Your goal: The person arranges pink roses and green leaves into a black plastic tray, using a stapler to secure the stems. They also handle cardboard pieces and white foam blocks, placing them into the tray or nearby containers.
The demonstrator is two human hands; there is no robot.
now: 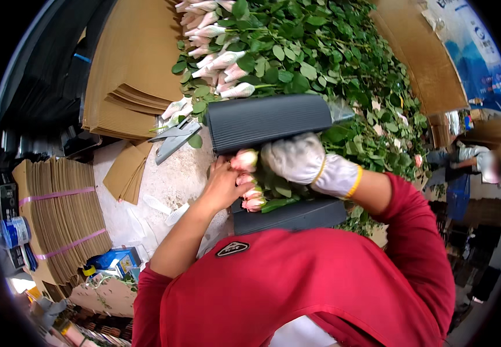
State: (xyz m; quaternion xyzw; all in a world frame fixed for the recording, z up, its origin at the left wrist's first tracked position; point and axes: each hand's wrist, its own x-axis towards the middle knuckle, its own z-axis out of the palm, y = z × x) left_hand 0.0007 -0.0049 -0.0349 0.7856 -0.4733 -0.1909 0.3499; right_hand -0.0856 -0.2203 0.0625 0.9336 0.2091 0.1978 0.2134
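Several pink roses (250, 199) lie in a short column, heads to the left, between two dark grey corrugated flaps: the upper flap (270, 120) and the lower flap (288, 215). At the left edge of those heads, my bare left hand (223, 182) curls its fingers and thumb against the blooms. My right hand (296, 159), in a white-grey glove with a yellow-edged cuff, is over the stems and leaves just below the upper flap. Motion blurs it and its fingertips are hidden. Grey-handled scissors (176, 139) rest left of the upper flap.
Beyond the flaps lies a big heap of leafy stems (320, 52), with white-wrapped rose heads (221, 61) along its left side. Flat cardboard stacks (140, 63) and a strapped cardboard bundle (62, 211) stand at the left. Another person (476, 159) is at the far right.
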